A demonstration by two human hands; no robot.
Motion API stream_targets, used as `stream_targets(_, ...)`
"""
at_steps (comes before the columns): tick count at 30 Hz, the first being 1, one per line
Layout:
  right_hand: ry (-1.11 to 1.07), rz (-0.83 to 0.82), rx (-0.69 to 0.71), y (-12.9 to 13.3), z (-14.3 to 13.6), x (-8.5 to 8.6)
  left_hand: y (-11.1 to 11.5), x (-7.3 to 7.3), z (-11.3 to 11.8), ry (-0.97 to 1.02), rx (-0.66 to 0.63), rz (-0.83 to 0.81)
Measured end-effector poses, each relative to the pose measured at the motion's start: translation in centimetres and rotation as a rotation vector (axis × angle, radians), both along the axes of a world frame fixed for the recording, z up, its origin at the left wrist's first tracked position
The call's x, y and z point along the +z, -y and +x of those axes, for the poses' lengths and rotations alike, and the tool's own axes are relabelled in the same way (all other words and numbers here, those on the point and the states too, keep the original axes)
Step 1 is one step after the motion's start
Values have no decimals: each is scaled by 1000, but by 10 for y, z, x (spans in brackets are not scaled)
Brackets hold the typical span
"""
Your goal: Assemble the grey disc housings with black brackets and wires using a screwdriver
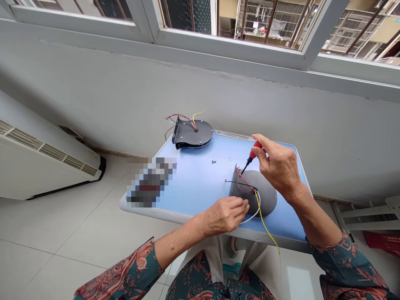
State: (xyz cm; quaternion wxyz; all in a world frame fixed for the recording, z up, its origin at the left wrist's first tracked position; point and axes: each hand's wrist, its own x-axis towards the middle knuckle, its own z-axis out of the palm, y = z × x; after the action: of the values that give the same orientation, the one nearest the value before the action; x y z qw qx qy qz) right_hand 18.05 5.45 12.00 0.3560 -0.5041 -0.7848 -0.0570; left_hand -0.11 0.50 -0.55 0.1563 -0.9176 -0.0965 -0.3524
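Note:
My right hand is closed round the red handle of a screwdriver. Its dark shaft slants down to the left, with the tip at the upper left of a dark grey rounded housing. Red, black, white and yellow wires come out of the housing's middle. My left hand lies over the housing's near left edge, its fingers curled and pressed together; whatever they pinch is hidden. A few small screws lie on the blue tabletop to the left of the housing.
A second dark housing with wires sits at the table's far left corner. A blurred-out patch covers something on the left side. Behind the table are a wall and a window; a white appliance stands left, a chair right.

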Motion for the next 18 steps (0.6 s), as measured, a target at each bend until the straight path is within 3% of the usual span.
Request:
stream_targets(5, 141, -58, 63, 6, 2, 23, -1, -3, 1, 6, 25, 20)
stream_targets(9, 210, -8, -114, 6, -4, 29, -1, -2, 1, 19, 35, 25)
stream_targets(12, 286, 31, -272, 1, -11, 26, -1, 0, 1, 27, 20, 27)
stream_targets(14, 289, 38, -307, -4, -13, 22, 0, 0, 1, 5, 13, 13)
stream_targets(16, 209, 41, -235, -9, -14, 17, -1, -2, 1, -30, 8, -6)
stream_targets(18, 30, 1, -60, -13, -12, 14, -1, -5, 1, -62, 10, -23)
